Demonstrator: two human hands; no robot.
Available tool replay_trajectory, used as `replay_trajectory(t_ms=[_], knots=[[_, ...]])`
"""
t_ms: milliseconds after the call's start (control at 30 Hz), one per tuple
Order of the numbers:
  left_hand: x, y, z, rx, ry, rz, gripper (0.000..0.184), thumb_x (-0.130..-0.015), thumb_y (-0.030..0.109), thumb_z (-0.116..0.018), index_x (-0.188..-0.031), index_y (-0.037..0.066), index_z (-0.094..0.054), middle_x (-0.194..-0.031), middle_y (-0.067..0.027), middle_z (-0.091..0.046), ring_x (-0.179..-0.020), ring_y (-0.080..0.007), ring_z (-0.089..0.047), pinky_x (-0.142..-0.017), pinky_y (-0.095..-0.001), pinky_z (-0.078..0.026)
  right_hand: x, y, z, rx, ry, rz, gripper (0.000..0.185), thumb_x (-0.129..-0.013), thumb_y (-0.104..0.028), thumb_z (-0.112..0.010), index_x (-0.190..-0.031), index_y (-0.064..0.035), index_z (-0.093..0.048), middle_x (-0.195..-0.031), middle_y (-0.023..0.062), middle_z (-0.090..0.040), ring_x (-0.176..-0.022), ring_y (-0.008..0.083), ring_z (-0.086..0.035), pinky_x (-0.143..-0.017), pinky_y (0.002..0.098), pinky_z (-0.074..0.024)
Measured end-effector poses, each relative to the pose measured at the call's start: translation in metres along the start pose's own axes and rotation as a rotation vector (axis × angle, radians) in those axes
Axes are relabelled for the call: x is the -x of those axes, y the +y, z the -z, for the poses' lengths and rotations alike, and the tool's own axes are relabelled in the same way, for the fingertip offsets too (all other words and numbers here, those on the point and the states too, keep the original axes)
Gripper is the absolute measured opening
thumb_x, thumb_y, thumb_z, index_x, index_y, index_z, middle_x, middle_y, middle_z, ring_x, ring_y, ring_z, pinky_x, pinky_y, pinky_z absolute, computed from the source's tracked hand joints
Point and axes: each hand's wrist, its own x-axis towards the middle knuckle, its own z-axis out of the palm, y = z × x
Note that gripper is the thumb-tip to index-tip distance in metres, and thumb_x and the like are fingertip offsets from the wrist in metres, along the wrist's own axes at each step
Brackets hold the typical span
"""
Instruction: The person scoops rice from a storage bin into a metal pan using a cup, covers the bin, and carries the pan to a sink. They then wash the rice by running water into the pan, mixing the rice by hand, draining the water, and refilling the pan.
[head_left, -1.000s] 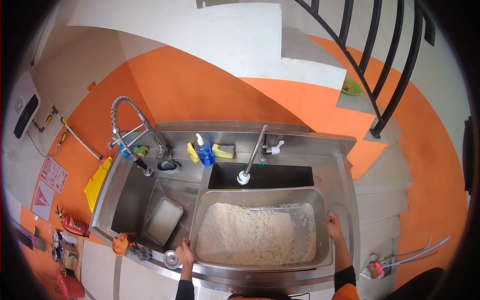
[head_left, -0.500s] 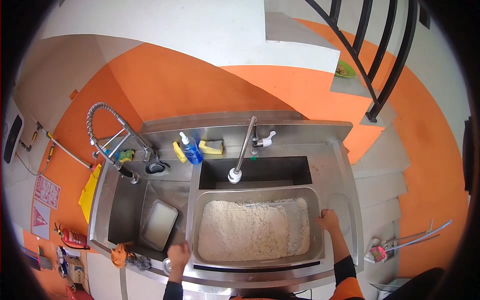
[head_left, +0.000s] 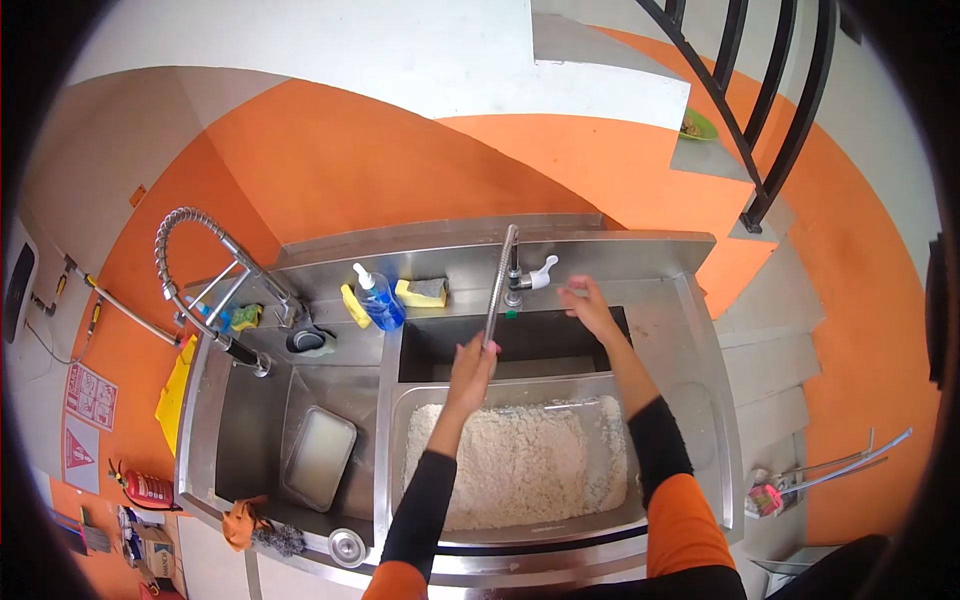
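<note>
My left hand [head_left: 472,372] is closed around the lower end of the flexible metal faucet spout [head_left: 500,280], whose white nozzle is hidden by the fingers. My right hand [head_left: 588,305] hovers just right of the white tap handle [head_left: 543,272], fingers apart and holding nothing. Below my arms, a large metal pan [head_left: 398,400] holds a spread of off-white, crumbly-looking material [head_left: 520,460] with some liquid at its right side. Behind the pan is the dark opening of the sink basin [head_left: 430,345].
In the left basin lies a small metal tray [head_left: 318,460] with cloudy liquid, under a spring-neck faucet [head_left: 190,215]. A blue soap bottle [head_left: 380,303] and a yellow sponge [head_left: 421,292] stand on the back ledge. An orange cloth [head_left: 240,525] hangs at the front left.
My left hand has moved from the sink's front edge up to the spout, which has swung slightly right. My right hand has left the pan's right rim and reached toward the tap handle.
</note>
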Motion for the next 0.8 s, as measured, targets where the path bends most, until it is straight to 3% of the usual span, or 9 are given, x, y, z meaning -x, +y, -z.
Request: replay_trajectory(t_ms=[100, 200, 233, 333, 467, 567, 633, 700, 800], knots=[[0.034, 0.0, -0.011, 0.259, -0.121, -0.01, 0.052, -0.091, 0.041, -0.031, -0.13, 0.006, -0.032, -0.134, -0.0151, -0.034, -0.127, -0.0261, -0.027, -0.105, -0.0407, -0.01, -0.027, -0.017, -0.026, -0.235, 0.072, -0.045, 0.06, -0.073, -0.031, -0.068, -0.118, -0.0025, -0.04, -0.115, 0.013, -0.044, -0.079, 0.0201, -0.056, -0.066, 0.0312, -0.0466], [0.078, 0.04, -0.004, 0.013, -0.083, -0.179, 0.049, -0.092, 0.039, -0.028, -0.129, 0.007, -0.035, -0.134, -0.0148, -0.034, -0.127, -0.0243, -0.027, -0.105, -0.0389, -0.009, -0.042, -0.032, -0.039, -0.279, -0.005, -0.125, 0.061, -0.072, -0.033, -0.068, -0.118, -0.0022, -0.041, -0.109, 0.0121, -0.049, -0.081, 0.0199, -0.057, -0.069, 0.0313, -0.0458], [0.09, 0.049, 0.005, -0.026, -0.117, -0.204, 0.049, -0.092, 0.039, -0.027, -0.128, 0.007, -0.036, -0.133, -0.0147, -0.035, -0.127, -0.0242, -0.027, -0.106, -0.0377, -0.01, -0.047, -0.027, -0.039, -0.188, -0.01, -0.168, 0.053, -0.073, -0.031, -0.066, -0.112, -0.001, -0.046, -0.103, 0.0132, -0.052, -0.076, 0.019, -0.058, -0.067, 0.0287, -0.0452], [0.134, 0.052, 0.018, 0.153, -0.245, -0.069, 0.049, -0.092, 0.039, -0.03, -0.127, 0.005, -0.038, -0.13, -0.0137, -0.039, -0.126, -0.0254, -0.028, -0.104, -0.0357, -0.015, -0.045, 0.005, -0.035, 0.532, 0.151, 0.392, 0.04, -0.074, -0.024, -0.065, -0.105, -0.003, -0.051, -0.1, 0.0127, -0.054, -0.066, 0.0174, -0.058, -0.058, 0.0263, -0.0447], [0.201, -0.001, 0.01, 0.13, -0.227, 0.215, 0.042, -0.09, 0.031, -0.042, -0.122, 0.004, -0.043, -0.122, -0.0142, -0.047, -0.122, -0.0263, -0.034, -0.1, -0.0368, -0.025, 0.029, 0.003, -0.025, 0.445, 0.073, 0.352, 0.028, -0.074, -0.012, -0.061, -0.101, -0.0066, -0.053, -0.101, 0.0102, -0.054, -0.052, 0.0174, -0.053, -0.052, 0.0271, -0.0435], [0.245, -0.042, 0.003, -0.02, -0.116, 0.257, 0.036, -0.088, 0.027, -0.047, -0.117, 0.004, -0.046, -0.116, -0.0167, -0.048, -0.117, -0.0283, -0.039, -0.097, -0.0376, -0.031, 0.104, 0.017, -0.025, 0.534, 0.114, 0.316, 0.026, -0.075, -0.006, -0.057, -0.1, -0.006, -0.052, -0.11, 0.0108, -0.051, -0.052, 0.0189, -0.052, -0.052, 0.0289, -0.0442], [0.261, -0.07, -0.001, -0.19, -0.077, 0.235, 0.039, -0.087, 0.028, -0.05, -0.117, 0.004, -0.046, -0.12, -0.0188, -0.042, -0.118, -0.0325, -0.036, -0.097, -0.0395, -0.03, 0.154, 0.068, -0.018, 0.472, 0.003, 0.209, 0.027, -0.074, -0.003, -0.057, -0.1, -0.0054, -0.052, -0.121, 0.0126, -0.044, -0.06, 0.016, -0.057, -0.056, 0.0271, -0.045], [0.264, -0.077, -0.002, -0.38, -0.035, 0.287, 0.043, -0.085, 0.032, -0.051, -0.118, 0.004, -0.044, -0.125, -0.0211, -0.034, -0.119, -0.0367, -0.032, -0.098, -0.0415, -0.029, 0.21, 0.046, -0.017, 0.901, -0.144, 0.129, 0.028, -0.072, -0.004, -0.059, -0.099, -0.0053, -0.051, -0.118, 0.0135, -0.044, -0.065, 0.0175, -0.059, -0.059, 0.0269, -0.0462], [0.245, -0.089, -0.001, -0.618, 0.046, 0.481, 0.054, -0.083, 0.038, -0.051, -0.124, 0.006, -0.038, -0.132, -0.0242, -0.02, -0.122, -0.0428, -0.023, -0.098, -0.0463, -0.027, 0.254, 0.021, -0.03, 0.635, -0.112, -0.03, 0.026, -0.073, -0.008, -0.058, -0.098, -0.0035, -0.052, -0.114, 0.0141, -0.048, -0.071, 0.0217, -0.059, -0.062, 0.0328, -0.0469]])
